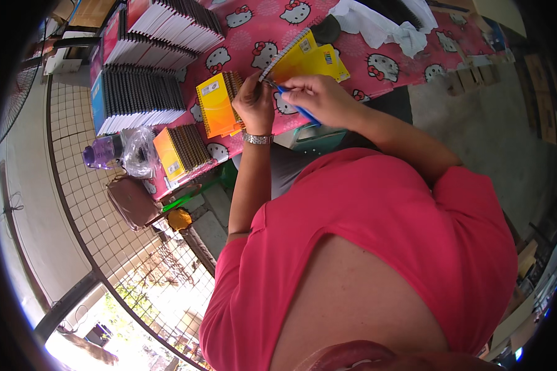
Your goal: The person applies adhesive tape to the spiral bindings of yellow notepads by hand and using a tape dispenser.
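Note:
A yellow spiral notebook [304, 44] lies slanted on the pink patterned table, over more yellow covers [328, 64]. My left hand [255, 105], with a metal watch at the wrist, pinches the near end of its pale coil. In my right hand [322, 99] is a pair of blue-handled pliers [307, 115], its jaws at that same coil end. Fingers partly hide the jaws, so I cannot tell whether they touch the wire. Just left of my left hand stands a stack of yellow-orange spiral notebooks [215, 104].
Tall rows of black-coiled notebooks [139, 96] fill the far left. Nearer are another orange notebook stack [173, 154], a clear plastic bag [140, 153] and a purple bottle [102, 153]. White cloth [377, 28] lies at the back right. Wire mesh [80, 154] borders the left side.

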The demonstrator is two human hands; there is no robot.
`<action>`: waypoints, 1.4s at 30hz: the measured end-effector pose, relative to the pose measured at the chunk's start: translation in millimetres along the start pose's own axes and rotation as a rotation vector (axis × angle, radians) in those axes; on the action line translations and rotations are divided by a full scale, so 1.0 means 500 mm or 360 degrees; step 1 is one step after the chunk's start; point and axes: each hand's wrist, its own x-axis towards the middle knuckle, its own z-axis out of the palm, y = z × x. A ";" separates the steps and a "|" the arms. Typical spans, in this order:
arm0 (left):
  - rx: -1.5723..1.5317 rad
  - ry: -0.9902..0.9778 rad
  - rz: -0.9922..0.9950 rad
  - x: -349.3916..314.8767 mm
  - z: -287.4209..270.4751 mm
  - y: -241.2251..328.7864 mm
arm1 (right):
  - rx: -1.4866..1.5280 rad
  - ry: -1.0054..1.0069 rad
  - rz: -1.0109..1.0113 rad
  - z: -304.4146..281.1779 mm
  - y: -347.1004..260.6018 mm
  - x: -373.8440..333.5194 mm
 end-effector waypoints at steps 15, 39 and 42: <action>0.1852 -0.0412 -0.0012 0.148 -0.177 -0.025 | -0.1432 0.0926 -0.0386 -0.224 0.245 -0.037; 0.0998 -0.1130 0.0714 0.108 0.063 0.122 | -0.1477 0.1426 -0.0457 -0.525 0.235 0.166; 0.1125 -0.1069 0.0710 0.111 0.077 0.132 | -0.1203 0.1050 -0.0696 -0.484 0.161 0.142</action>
